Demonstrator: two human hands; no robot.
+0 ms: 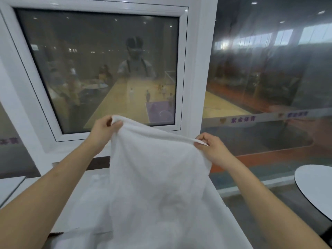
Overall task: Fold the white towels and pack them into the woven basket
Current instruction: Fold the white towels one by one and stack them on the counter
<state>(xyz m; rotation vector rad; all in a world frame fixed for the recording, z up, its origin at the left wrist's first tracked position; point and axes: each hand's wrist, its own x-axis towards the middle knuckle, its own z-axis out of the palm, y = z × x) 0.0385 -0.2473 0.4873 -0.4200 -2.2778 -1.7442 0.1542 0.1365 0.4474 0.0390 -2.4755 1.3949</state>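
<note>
— So, what have I got on my feed? Describe the cloth first.

— One white towel [154, 177], soft terry with a fine nap, held up in front of the window [100, 69]. Its top edge is rolled into a thick hem and sags between the two hands; the rest hangs down in loose folds over a white surface [86, 203] below, where more white cloth lies, too washed out for me to count.

— And the hands?

— Two, both bare. My left hand [103, 129] pinches the upper left corner between thumb and fingers; my right hand [209, 146] is clenched on the upper right corner, a bit lower.

— Anything else?

— One round table [316, 184] at the right, smooth white top with a dark rim. The window has a glossy white frame and tinted glass.
</note>
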